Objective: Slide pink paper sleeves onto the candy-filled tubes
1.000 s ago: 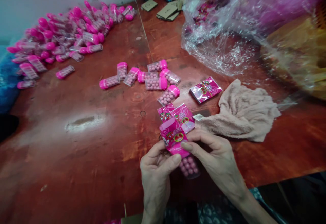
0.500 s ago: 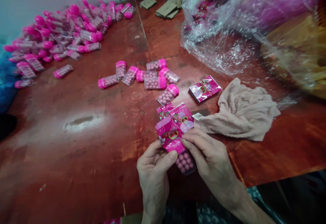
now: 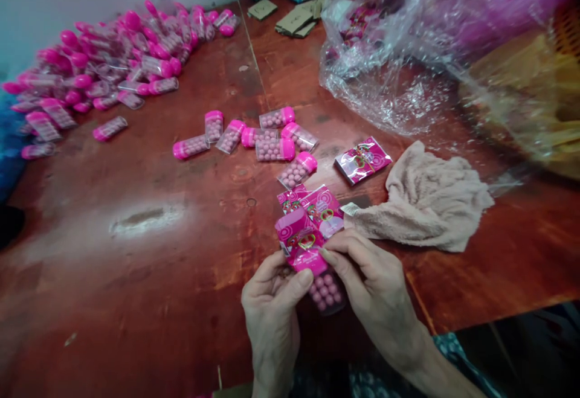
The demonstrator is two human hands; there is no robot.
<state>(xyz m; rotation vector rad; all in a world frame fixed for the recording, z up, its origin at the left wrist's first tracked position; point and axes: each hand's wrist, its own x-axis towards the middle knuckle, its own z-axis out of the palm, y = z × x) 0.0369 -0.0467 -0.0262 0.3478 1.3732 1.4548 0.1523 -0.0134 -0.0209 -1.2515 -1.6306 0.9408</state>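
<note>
Both my hands hold one clear candy tube [image 3: 325, 290] filled with pink balls, near the table's front edge. A pink printed label sleeve [image 3: 302, 243] sits over the tube's upper half. My left hand [image 3: 270, 304] grips the tube from the left, thumb on the sleeve. My right hand [image 3: 372, 286] pinches the sleeve's right edge. Just behind lie loose pink labels [image 3: 322, 207] and another stack of labels [image 3: 362, 159]. Several filled tubes with pink caps [image 3: 272, 139] lie scattered mid-table.
A big heap of pink-capped tubes [image 3: 109, 60] fills the far left. A crumpled beige cloth [image 3: 426, 202] lies to the right. Clear plastic bags [image 3: 408, 48] and a yellowish box [image 3: 530, 96] crowd the far right. Cardboard scraps [image 3: 294, 20] lie at the back of the red wooden table [image 3: 136, 265].
The sleeve has slid a little further down over the tube, and both hands have shifted slightly left and toward the table.
</note>
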